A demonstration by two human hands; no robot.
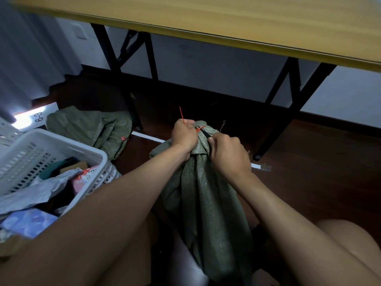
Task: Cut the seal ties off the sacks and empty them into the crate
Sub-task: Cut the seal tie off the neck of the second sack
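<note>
Two black-legged trestles carry a yellow wooden table [226, 25] over a dark wood floor [309, 162], beside pale walls and a grey curtain [26, 48]. Between the person's knees stands a green woven sack [208, 195], its gathered neck bound by a red seal tie [199, 129]. Curled fingers of the left hand [184, 139] grip the neck just under the tie, whose tail sticks up. Beside it, the right hand [228, 155] clamps a dark tool against the tie. At left sits a white slotted crate [61, 149] holding parcels, with an emptied sack [92, 126] behind it.

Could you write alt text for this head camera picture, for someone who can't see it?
Two bare hands grip the gathered neck of a green sack: the left hand by its red seal tie, the right hand holding a dark tool. A white crate of parcels stands left.
</note>
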